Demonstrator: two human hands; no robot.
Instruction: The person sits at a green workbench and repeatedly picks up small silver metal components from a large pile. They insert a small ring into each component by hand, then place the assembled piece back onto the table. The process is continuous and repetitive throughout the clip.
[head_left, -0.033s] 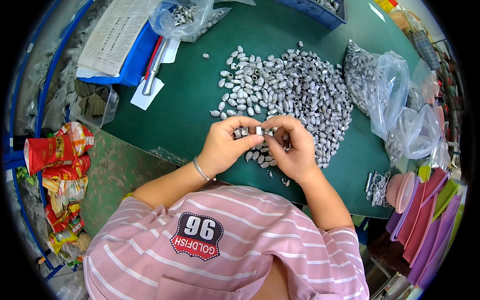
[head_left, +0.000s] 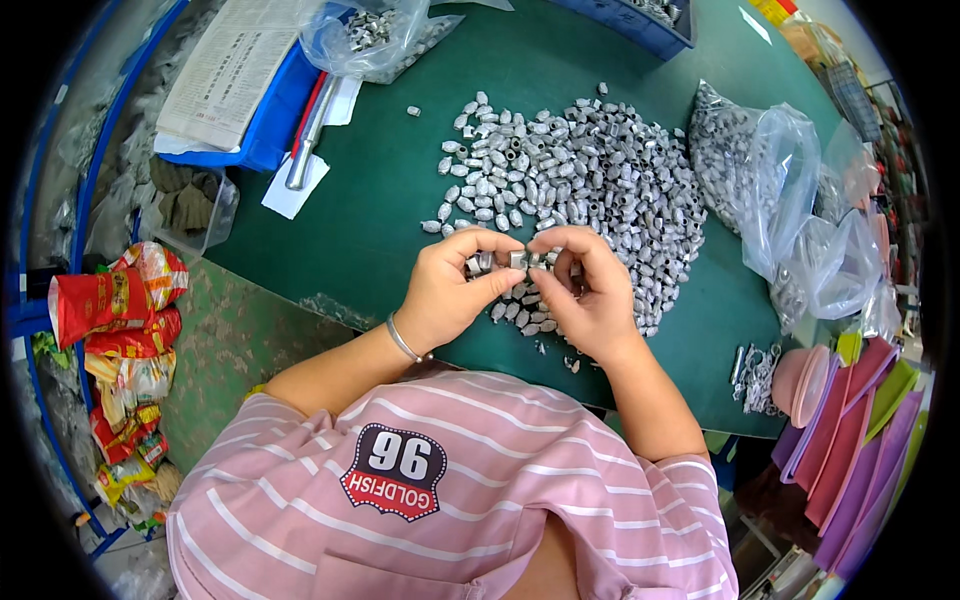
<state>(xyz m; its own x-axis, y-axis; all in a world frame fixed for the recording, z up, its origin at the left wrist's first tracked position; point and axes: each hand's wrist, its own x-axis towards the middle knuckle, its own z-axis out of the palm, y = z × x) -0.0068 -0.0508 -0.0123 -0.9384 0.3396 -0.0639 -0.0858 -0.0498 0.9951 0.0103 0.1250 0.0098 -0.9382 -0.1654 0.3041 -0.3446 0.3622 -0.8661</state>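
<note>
Left hand (head_left: 448,285), right hand (head_left: 598,298) pinch metal pieces (head_left: 518,260) between thumb and forefinger

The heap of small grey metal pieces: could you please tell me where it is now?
In the head view, the heap lies on the green table, mostly right of centre, largely beyond the right hand and left of the filled clear plastic bag.
</note>
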